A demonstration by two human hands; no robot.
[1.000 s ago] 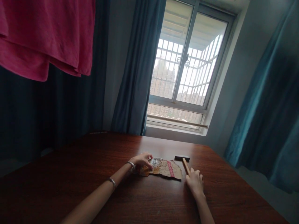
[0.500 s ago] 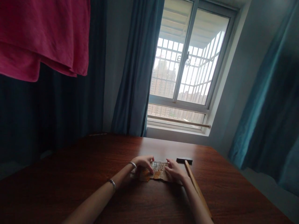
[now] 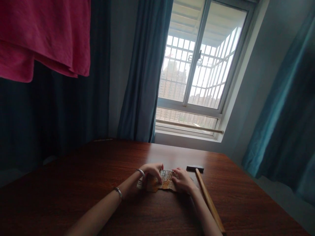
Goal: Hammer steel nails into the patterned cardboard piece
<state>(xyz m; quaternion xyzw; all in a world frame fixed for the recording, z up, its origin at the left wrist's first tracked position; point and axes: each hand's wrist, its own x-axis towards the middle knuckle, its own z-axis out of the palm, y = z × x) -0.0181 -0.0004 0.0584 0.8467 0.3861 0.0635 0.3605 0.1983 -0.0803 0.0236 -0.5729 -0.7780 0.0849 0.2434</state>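
Observation:
A small flat piece of patterned material (image 3: 167, 182), pale and orange-brown with dark dots and a dark grid, lies on the table between my hands. It looks like cloth or paper; I cannot tell which. My left hand (image 3: 153, 171) grips its left part, thumb on the top face and fingers curled over the far edge. On the right part, my right hand (image 3: 182, 180) holds it in the same way. Just right of that hand lies a hammer (image 3: 207, 196) with a long wooden handle and a black head, touched by neither hand.
The dark red-brown wooden table (image 3: 103, 173) reaches back to a barred window (image 3: 192, 65). Blue curtains (image 3: 140, 82) hang on both sides. A pink cloth (image 3: 54, 36) hangs at the upper left, above the table's height.
My right hand has shifted slightly left along the patterned piece, its fingers closer in on it. The left hand keeps its place. The hammer lies unmoved; the view has tilted a little.

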